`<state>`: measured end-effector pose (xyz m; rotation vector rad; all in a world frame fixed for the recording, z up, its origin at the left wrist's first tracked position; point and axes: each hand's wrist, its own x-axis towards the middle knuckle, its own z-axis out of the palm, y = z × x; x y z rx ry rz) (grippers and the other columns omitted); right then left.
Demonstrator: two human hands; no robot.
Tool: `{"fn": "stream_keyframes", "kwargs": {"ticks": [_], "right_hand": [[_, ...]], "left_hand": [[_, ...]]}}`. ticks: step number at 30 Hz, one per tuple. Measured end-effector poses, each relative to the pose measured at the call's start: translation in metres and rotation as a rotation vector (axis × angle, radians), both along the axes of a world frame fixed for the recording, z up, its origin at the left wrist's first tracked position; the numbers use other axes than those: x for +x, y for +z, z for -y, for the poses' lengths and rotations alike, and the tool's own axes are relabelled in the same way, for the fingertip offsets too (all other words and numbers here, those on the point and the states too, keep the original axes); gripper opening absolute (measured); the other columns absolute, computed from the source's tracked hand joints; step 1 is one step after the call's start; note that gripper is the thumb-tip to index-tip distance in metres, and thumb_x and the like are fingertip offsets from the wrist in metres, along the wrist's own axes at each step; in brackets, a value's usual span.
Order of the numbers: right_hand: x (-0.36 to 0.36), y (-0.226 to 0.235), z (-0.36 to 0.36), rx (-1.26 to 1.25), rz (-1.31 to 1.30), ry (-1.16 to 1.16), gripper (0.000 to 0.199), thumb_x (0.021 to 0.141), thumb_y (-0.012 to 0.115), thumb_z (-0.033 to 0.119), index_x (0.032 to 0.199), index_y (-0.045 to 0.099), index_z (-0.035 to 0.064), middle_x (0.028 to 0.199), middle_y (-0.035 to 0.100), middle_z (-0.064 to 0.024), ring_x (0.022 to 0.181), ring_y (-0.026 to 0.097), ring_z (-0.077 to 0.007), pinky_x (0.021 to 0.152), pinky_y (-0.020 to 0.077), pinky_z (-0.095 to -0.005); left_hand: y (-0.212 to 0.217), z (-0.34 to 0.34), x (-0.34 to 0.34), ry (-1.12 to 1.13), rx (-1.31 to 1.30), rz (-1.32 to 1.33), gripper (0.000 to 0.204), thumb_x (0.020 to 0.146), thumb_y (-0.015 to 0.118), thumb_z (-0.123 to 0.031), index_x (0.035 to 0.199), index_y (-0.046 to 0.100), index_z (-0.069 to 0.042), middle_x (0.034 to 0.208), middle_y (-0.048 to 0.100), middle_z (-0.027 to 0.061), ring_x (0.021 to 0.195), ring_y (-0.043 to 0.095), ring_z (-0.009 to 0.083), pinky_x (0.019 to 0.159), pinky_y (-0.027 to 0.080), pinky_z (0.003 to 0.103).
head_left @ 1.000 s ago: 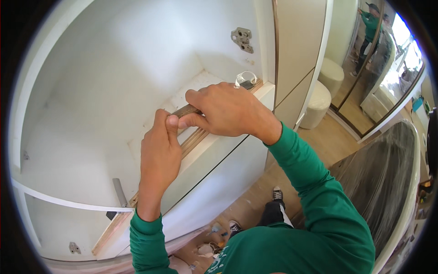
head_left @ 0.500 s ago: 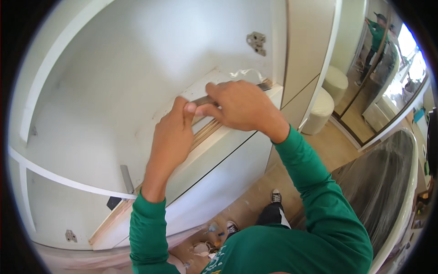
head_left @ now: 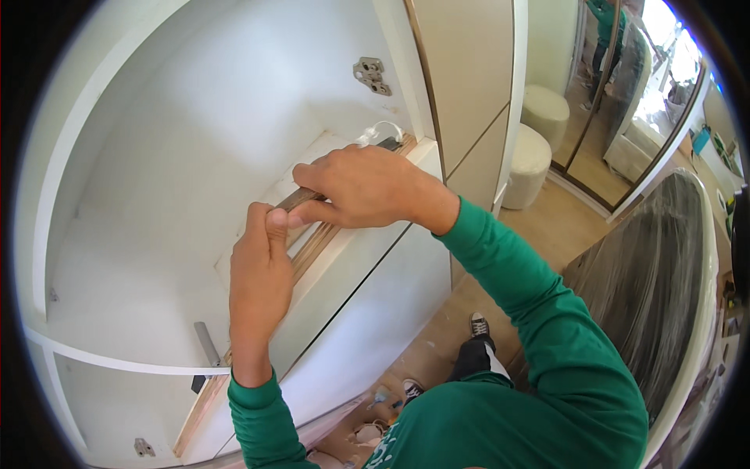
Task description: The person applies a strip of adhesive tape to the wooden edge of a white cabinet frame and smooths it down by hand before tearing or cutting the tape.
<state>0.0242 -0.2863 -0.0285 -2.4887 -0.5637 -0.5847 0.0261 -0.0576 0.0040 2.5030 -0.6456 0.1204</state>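
1. The left hand [head_left: 262, 270] and right hand [head_left: 363, 187] both press closed on a long wooden strip [head_left: 308, 242], which lies along the front edge of a white cabinet shelf [head_left: 148, 289].
2. The cabinet [head_left: 195, 117] is white inside, with a metal hinge plate [head_left: 371, 74] on its side wall.
3. Below is a tan wooden floor [head_left: 570, 227]; two round cream stools [head_left: 539, 133] stand by a mirrored door [head_left: 617, 86].
4. A plastic-wrapped chair [head_left: 656, 281] stands on the right.
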Motion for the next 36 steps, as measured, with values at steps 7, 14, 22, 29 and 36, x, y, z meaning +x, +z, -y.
{"fn": "stream_keyframes", "kwargs": {"ticks": [7, 14, 22, 29, 36], "right_hand": [[0.002, -0.004, -0.005, 0.045, 0.028, -0.058, 0.064, 0.106, 0.067, 0.065, 0.093, 0.066, 0.0029, 0.078, 0.074, -0.0182, 0.076, 0.074, -0.0455, 0.071, 0.0589, -0.0556], [-0.001, -0.005, -0.008, 0.065, 0.055, -0.108, 0.065, 0.106, 0.066, 0.065, 0.092, 0.066, 0.0020, 0.077, 0.073, -0.0206, 0.077, 0.074, -0.0458, 0.070, 0.0586, -0.0553], [0.000, -0.007, -0.006, 0.006, 0.065, -0.139, 0.065, 0.107, 0.064, 0.064, 0.093, 0.065, 0.0006, 0.076, 0.072, -0.0221, 0.075, 0.073, -0.0452, 0.070, 0.0567, -0.0556], [0.001, -0.006, -0.009, 0.028, 0.123, 0.081, 0.061, 0.107, 0.066, 0.061, 0.095, 0.066, 0.0008, 0.079, 0.073, -0.0196, 0.077, 0.073, -0.0448, 0.072, 0.0569, -0.0556], [-0.001, -0.003, 0.004, 0.019, 0.041, 0.019, 0.063, 0.107, 0.067, 0.062, 0.096, 0.068, 0.0004, 0.080, 0.073, -0.0194, 0.077, 0.074, -0.0434, 0.069, 0.0584, -0.0535]], "left_hand": [[-0.004, 0.006, 0.007, 0.026, 0.012, 0.029, 0.049, 0.126, 0.030, -0.048, 0.112, 0.050, -0.005, 0.079, 0.056, 0.0200, 0.073, 0.054, 0.0370, 0.073, 0.048, 0.050], [-0.004, 0.005, 0.012, -0.010, -0.003, 0.023, 0.049, 0.126, 0.032, -0.049, 0.113, 0.050, -0.006, 0.081, 0.056, 0.0200, 0.074, 0.053, 0.0358, 0.073, 0.048, 0.050], [-0.004, 0.007, 0.020, -0.012, -0.054, -0.062, 0.049, 0.125, 0.036, -0.051, 0.116, 0.053, -0.006, 0.081, 0.057, 0.0183, 0.073, 0.056, 0.0329, 0.074, 0.049, 0.047], [0.001, -0.016, -0.009, 0.002, -0.027, 0.005, 0.053, 0.125, 0.036, -0.055, 0.110, 0.054, -0.007, 0.080, 0.050, 0.0073, 0.073, 0.049, 0.0210, 0.070, 0.046, 0.039], [-0.003, 0.004, -0.002, -0.026, -0.049, 0.023, 0.051, 0.126, 0.033, -0.052, 0.115, 0.054, -0.006, 0.077, 0.054, 0.0116, 0.070, 0.053, 0.0241, 0.070, 0.048, 0.043]]}}
